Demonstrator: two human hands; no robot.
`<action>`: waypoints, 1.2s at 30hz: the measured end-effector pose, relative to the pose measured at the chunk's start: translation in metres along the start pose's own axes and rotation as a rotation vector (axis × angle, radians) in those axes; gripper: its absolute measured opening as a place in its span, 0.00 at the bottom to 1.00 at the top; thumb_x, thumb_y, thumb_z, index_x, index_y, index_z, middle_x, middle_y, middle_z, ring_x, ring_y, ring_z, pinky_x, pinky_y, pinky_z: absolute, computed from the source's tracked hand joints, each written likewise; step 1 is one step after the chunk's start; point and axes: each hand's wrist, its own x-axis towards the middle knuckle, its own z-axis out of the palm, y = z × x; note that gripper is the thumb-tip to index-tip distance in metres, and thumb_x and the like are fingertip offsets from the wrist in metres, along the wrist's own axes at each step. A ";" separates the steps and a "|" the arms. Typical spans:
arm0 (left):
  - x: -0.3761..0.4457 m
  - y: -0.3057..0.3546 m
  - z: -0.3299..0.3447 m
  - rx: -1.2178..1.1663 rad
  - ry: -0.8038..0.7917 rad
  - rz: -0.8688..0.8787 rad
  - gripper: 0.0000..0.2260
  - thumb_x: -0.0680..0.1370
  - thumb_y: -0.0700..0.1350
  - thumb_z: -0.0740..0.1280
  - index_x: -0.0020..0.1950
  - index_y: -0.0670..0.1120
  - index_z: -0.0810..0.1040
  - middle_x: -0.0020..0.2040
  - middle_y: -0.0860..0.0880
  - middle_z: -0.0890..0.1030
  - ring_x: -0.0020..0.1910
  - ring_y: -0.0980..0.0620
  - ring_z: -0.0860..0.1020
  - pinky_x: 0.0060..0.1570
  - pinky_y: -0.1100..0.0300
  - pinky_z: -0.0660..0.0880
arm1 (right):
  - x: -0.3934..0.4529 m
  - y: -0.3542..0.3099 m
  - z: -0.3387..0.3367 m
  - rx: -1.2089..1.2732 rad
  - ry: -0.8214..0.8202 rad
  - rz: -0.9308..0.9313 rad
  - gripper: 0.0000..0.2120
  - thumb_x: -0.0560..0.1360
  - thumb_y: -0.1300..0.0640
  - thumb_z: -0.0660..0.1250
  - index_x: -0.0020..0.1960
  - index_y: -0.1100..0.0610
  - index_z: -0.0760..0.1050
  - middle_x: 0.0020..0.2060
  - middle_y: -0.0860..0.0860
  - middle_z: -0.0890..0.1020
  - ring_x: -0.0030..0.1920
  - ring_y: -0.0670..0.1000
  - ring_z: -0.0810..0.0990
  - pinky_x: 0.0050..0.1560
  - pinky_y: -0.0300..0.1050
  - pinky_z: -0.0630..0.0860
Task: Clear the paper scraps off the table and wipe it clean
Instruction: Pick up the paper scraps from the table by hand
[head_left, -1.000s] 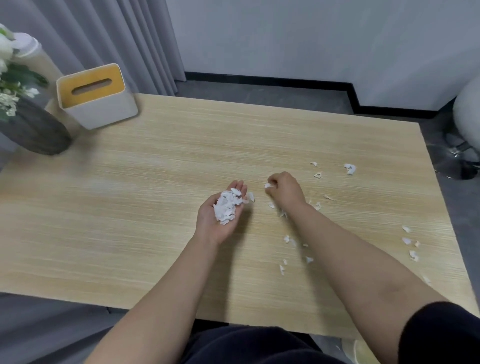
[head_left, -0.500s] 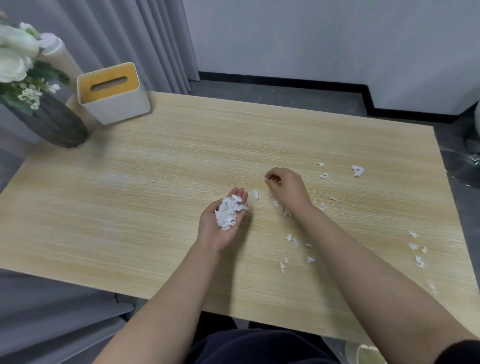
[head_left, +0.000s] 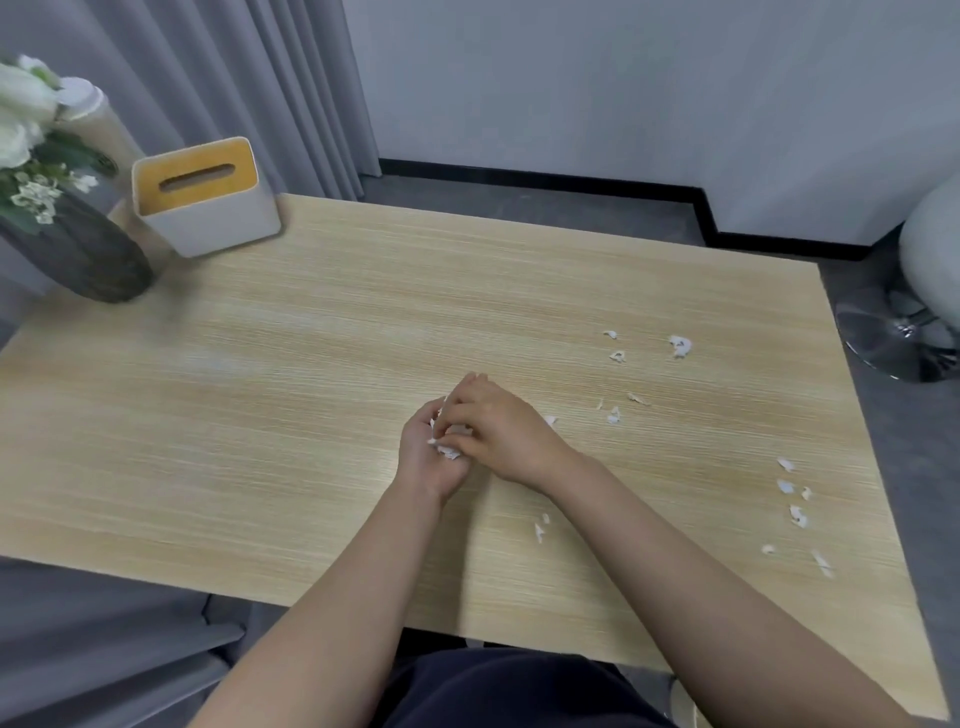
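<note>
Dropping a picked scrap into the cupped palm

The wooden counter (head_left: 363, 338) carries a dark vase of white flowers (head_left: 78, 249) and a yellow-topped tissue box (head_left: 205, 200) at its far left corner, well clear of the work. Over the middle, the left hand (head_left: 426, 457) lies palm up, fingers curled round a heap of white paper scraps (head_left: 448, 450). The right hand (head_left: 498, 431) lies across it from above, its fingertips down in the heap; whether they pinch a piece cannot be told.

Judged from this, the step is adding a fresh scrap to the collected pile. To do it well, the left palm should stay level and cupped so nothing spills, and the right fingers should let go low inside the cup. Loose scraps (head_left: 615, 415) wait just right of the hands, a few (head_left: 679, 345) lie farther back, two (head_left: 540, 530) sit near the right forearm, and a cluster (head_left: 795, 514) runs along the right edge. Working outward from the nearest saves reach. Wiping looks a good way off
</note>
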 end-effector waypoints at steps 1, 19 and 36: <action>0.000 0.000 -0.001 0.006 0.019 0.002 0.17 0.76 0.36 0.55 0.57 0.34 0.79 0.59 0.41 0.79 0.64 0.50 0.73 0.70 0.63 0.63 | -0.001 0.003 0.003 -0.016 -0.011 0.006 0.07 0.73 0.57 0.69 0.48 0.58 0.83 0.47 0.54 0.78 0.53 0.54 0.72 0.52 0.55 0.72; -0.016 0.013 -0.006 0.008 -0.081 0.019 0.16 0.77 0.38 0.54 0.57 0.33 0.77 0.58 0.38 0.79 0.62 0.42 0.74 0.64 0.50 0.68 | 0.027 0.089 0.007 -0.056 0.091 0.586 0.12 0.75 0.58 0.68 0.57 0.58 0.78 0.51 0.53 0.79 0.52 0.53 0.77 0.51 0.44 0.71; -0.017 0.024 -0.018 0.003 -0.053 0.082 0.17 0.73 0.37 0.56 0.54 0.30 0.79 0.58 0.37 0.78 0.58 0.41 0.77 0.55 0.51 0.76 | 0.042 0.066 0.017 -0.034 0.245 0.539 0.05 0.76 0.58 0.65 0.47 0.58 0.79 0.40 0.51 0.81 0.42 0.50 0.78 0.41 0.42 0.72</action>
